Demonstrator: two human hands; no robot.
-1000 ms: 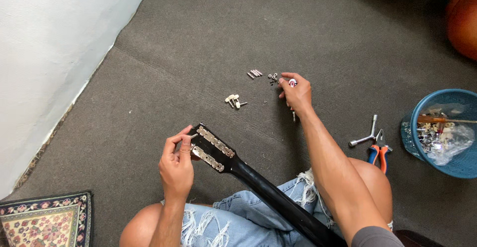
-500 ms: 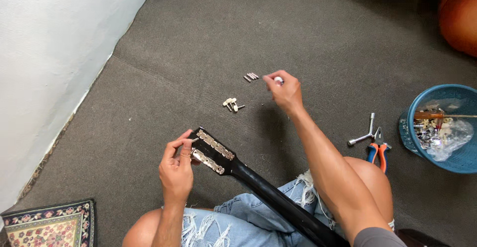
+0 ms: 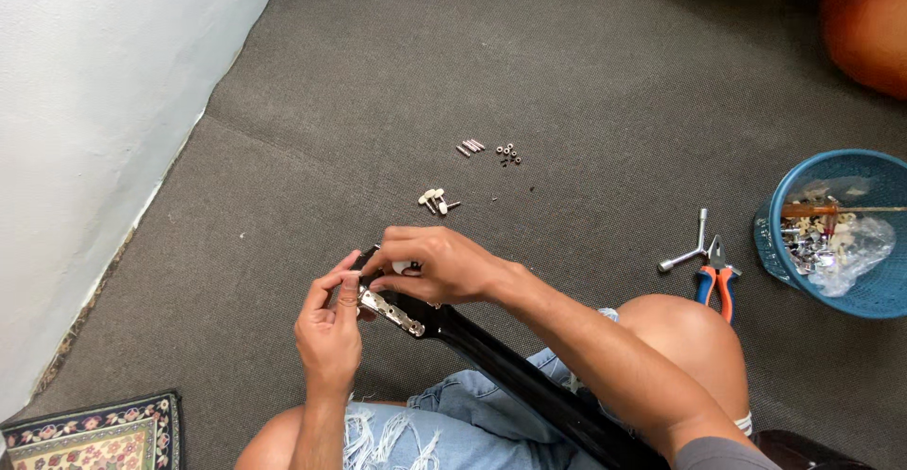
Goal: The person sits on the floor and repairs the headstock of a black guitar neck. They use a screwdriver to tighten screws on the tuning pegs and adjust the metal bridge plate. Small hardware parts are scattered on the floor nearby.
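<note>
The person sits on the dark grey carpet (image 3: 586,73) with a black guitar neck (image 3: 510,366) lying across the lap, so that its headstock (image 3: 397,305) comes up in front of the body where both hands can reach it. The left hand (image 3: 329,333) is at the left edge of the headstock; its fingers are curled and the thumb presses against the side near the metal tuner plate (image 3: 392,309), which seems to steady the part. The right hand (image 3: 439,264) lies over the top of the headstock with its fingers closed on a small white-headed tuning peg (image 3: 404,267), held right at the plate. How the peg sits in the plate is hidden under the fingers.

Beyond the headstock, further from the person, small parts lie in separate groups on the carpet: two or three more white pegs (image 3: 435,200), then a few short metal pins (image 3: 470,146), and just beside them some dark little nuts (image 3: 509,154). They are kept apart by kind, probably so that they are easy to pick up.

To the right of the headstock, near the knee, lie a metal cross wrench (image 3: 688,248) and orange-handled pliers (image 3: 715,276). Further right stands a blue basket (image 3: 803,172) with metal parts and a plastic bag. A patterned rug (image 3: 90,432) lies to the lower left.
</note>
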